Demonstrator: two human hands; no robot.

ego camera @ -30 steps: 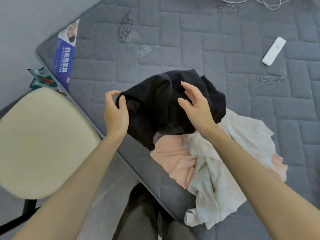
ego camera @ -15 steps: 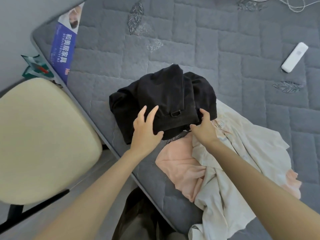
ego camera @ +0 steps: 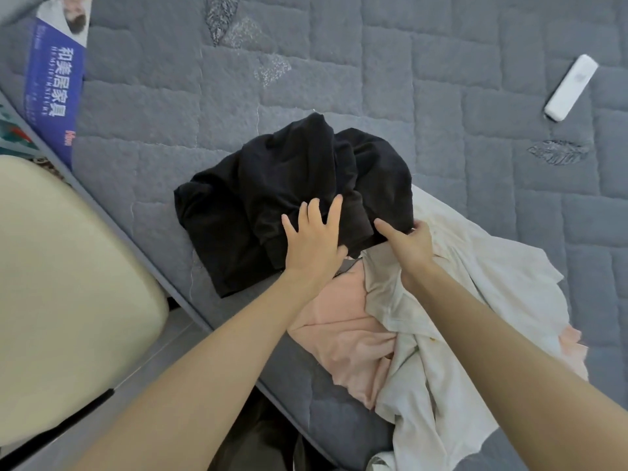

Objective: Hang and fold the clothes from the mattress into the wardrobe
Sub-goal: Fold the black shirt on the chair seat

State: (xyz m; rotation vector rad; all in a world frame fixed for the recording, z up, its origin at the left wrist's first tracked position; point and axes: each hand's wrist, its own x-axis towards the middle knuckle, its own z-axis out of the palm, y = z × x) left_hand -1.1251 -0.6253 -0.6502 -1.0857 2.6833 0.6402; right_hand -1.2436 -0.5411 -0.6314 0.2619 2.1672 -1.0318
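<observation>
- Grey quilted mattress (ego camera: 475,96) is carrying three garments in one heap near its edge: one black, one pink, one off-white.
- Black garment (ego camera: 289,185) is lying crumpled at the far end of the heap, its near edge overlapping the pink garment (ego camera: 343,334) and touching the off-white garment (ego camera: 441,317).
- Left hand (ego camera: 314,243) is pressing flat on the black garment with fingers spread; its grip is standing open, holding nothing.
- Right hand (ego camera: 411,248) is resting at the black garment's near right edge, forefinger stretching onto the cloth; whether its grip is pinching the cloth cannot be told.
- One blue label (ego camera: 54,86) is showing at the mattress corner, reading "和美居家具" in white characters; the smaller line beside them is too fine to read.
- One white remote (ego camera: 571,87) is lying on the mattress, well apart from the heap.
- One cream chair seat (ego camera: 68,283) is standing just beside the mattress edge.
</observation>
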